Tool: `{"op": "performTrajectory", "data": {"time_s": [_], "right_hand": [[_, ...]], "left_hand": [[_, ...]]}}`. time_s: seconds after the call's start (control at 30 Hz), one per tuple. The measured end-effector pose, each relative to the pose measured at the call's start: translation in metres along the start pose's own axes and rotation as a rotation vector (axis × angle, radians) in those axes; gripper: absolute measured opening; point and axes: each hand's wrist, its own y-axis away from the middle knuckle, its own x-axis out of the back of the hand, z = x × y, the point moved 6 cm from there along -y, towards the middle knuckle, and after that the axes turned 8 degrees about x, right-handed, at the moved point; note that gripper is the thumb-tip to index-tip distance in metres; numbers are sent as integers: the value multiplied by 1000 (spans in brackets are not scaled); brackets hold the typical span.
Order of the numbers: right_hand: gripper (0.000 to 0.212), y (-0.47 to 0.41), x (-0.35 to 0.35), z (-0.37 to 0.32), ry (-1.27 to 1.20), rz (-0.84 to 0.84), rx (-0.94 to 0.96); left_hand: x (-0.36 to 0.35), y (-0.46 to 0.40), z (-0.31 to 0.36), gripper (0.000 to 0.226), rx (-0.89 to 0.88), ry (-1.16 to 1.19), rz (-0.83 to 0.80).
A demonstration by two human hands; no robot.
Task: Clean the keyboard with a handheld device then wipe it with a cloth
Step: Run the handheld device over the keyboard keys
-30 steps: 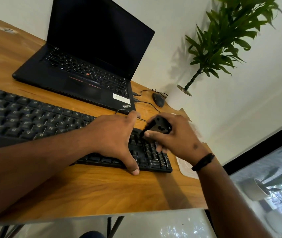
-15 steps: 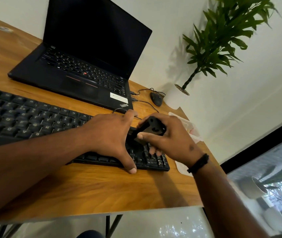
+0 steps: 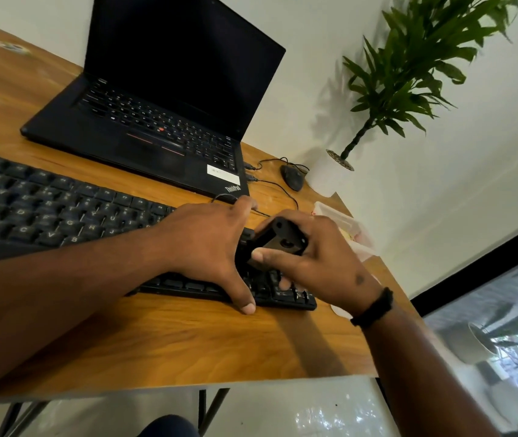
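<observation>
Your right hand (image 3: 320,263) grips small black cleaner (image 3: 278,239) over right end of keyboard (image 3: 46,216). Your left hand (image 3: 207,244) lies flat, fingers spread, pressing keyboard down on wooden desk (image 3: 188,339). Laptop (image 3: 156,121) sits behind.

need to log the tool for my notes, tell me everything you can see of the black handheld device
The handheld device is a small, boxy, matte black piece, plastic by its look, with a round detail on its near face. It is tilted over the right end of the keyboard. The right hand grips it, thumb along its near side; its working end is hidden behind the left hand.
</observation>
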Motion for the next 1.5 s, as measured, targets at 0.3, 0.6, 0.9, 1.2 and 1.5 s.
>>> {"op": "performTrajectory", "data": {"time_s": [0.3,0.6,0.9,1.2,1.5], "right_hand": [[26,23,32,32,103,80,-159],[30,13,23,18,16,1,-134],[30,0,-4,-17,-4,-86,23],[26,27,40,31,77,3,-234],[30,10,10,-1,-45,-74,-62]], "left_hand": [[-2,-2,0,154,2,-14,-4],[0,-1,-1,153,1,-5,-10],[0,-2,0,150,-16,22,12],[-1,-1,0,153,-3,1,-8],[0,1,0,152,4,-7,-6]]}}
